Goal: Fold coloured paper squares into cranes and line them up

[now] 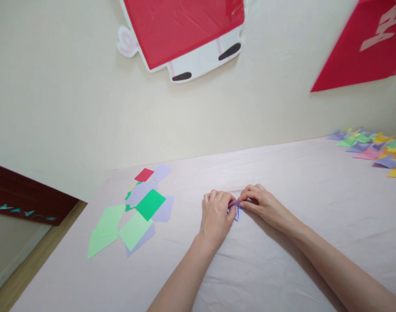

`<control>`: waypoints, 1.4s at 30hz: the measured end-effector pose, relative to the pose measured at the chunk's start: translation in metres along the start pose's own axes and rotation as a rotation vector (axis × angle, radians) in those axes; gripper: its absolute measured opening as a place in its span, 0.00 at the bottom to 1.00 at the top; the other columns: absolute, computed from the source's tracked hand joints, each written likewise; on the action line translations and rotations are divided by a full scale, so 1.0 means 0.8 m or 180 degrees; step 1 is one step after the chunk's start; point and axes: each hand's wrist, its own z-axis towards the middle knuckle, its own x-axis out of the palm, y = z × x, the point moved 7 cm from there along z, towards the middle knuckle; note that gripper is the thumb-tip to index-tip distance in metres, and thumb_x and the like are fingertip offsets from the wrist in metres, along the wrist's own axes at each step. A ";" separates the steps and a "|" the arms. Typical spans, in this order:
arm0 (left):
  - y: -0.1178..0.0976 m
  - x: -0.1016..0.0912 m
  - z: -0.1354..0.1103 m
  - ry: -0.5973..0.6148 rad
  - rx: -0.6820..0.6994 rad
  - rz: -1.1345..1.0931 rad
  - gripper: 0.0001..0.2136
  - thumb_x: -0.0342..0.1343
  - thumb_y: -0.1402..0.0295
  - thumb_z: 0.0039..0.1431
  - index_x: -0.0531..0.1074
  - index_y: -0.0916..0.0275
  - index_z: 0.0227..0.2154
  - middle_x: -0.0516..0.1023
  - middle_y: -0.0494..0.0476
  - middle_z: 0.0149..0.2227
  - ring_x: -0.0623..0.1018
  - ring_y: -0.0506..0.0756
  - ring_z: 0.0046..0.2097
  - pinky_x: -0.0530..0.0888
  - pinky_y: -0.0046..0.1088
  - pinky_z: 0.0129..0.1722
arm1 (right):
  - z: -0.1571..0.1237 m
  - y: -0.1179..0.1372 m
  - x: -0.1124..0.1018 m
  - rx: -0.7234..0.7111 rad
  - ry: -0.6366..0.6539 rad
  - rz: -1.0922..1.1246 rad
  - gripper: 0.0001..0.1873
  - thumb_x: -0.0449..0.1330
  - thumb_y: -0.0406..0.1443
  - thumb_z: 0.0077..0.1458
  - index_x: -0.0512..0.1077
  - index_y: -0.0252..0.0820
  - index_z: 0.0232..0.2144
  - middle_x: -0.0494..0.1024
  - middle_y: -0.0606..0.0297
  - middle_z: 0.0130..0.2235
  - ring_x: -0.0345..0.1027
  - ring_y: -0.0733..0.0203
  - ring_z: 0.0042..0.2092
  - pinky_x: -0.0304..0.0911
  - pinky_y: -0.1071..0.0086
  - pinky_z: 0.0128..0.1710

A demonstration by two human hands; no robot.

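Observation:
Both hands meet at the middle of the table over a small lavender folded paper piece (237, 209). My left hand (215, 214) has its fingers curled and pinches the piece's left side. From the right, my right hand (263, 203) pinches the same piece with its fingertips. Most of the paper is hidden between the fingers; only a small purple corner shows.
Loose paper squares (137, 212) in green, lavender and red lie scattered to the left on the pale tablecloth (282, 268). Several folded paper figures (373, 147) in mixed colours sit at the far right. A cream wall with red posters (184, 30) rises behind.

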 end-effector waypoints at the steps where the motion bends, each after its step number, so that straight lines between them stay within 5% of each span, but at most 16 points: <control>1: 0.000 -0.001 0.000 -0.0013 0.0011 0.0021 0.04 0.58 0.72 0.60 0.69 0.57 0.33 0.77 0.50 0.37 0.71 0.56 0.44 0.62 0.36 0.45 | 0.000 0.000 0.000 -0.0017 0.0001 -0.0011 0.09 0.58 0.38 0.58 0.78 0.47 0.30 0.76 0.62 0.36 0.63 0.53 0.41 0.58 0.59 0.45; 12: 0.005 -0.002 0.004 -0.0053 -0.0084 -0.0123 0.04 0.57 0.72 0.62 0.70 0.57 0.32 0.77 0.49 0.35 0.72 0.56 0.42 0.63 0.35 0.45 | 0.001 0.006 0.002 0.0163 -0.0323 -0.0151 0.04 0.63 0.34 0.53 0.75 0.44 0.26 0.75 0.63 0.34 0.64 0.54 0.41 0.57 0.61 0.44; 24: -0.001 -0.001 0.006 -0.0092 -0.0128 0.0048 0.07 0.60 0.74 0.56 0.68 0.58 0.30 0.75 0.49 0.33 0.70 0.57 0.40 0.63 0.36 0.42 | 0.000 0.001 0.000 0.0094 -0.0305 0.0056 0.13 0.56 0.40 0.61 0.77 0.45 0.27 0.77 0.62 0.34 0.65 0.54 0.40 0.57 0.59 0.46; 33: -0.008 -0.001 0.009 -0.0098 0.0004 0.0413 0.05 0.59 0.71 0.60 0.69 0.59 0.30 0.76 0.52 0.34 0.71 0.58 0.41 0.64 0.37 0.42 | 0.000 0.002 -0.003 0.0129 -0.0225 0.0113 0.10 0.57 0.38 0.59 0.76 0.45 0.28 0.77 0.63 0.33 0.65 0.54 0.41 0.57 0.60 0.45; 42: 0.004 0.002 0.009 -0.0067 -0.0188 0.0026 0.05 0.59 0.70 0.61 0.71 0.59 0.29 0.76 0.51 0.32 0.70 0.57 0.40 0.63 0.36 0.42 | 0.001 0.004 0.000 0.0163 -0.0183 0.0056 0.07 0.58 0.34 0.57 0.76 0.44 0.29 0.76 0.63 0.33 0.64 0.55 0.40 0.58 0.60 0.44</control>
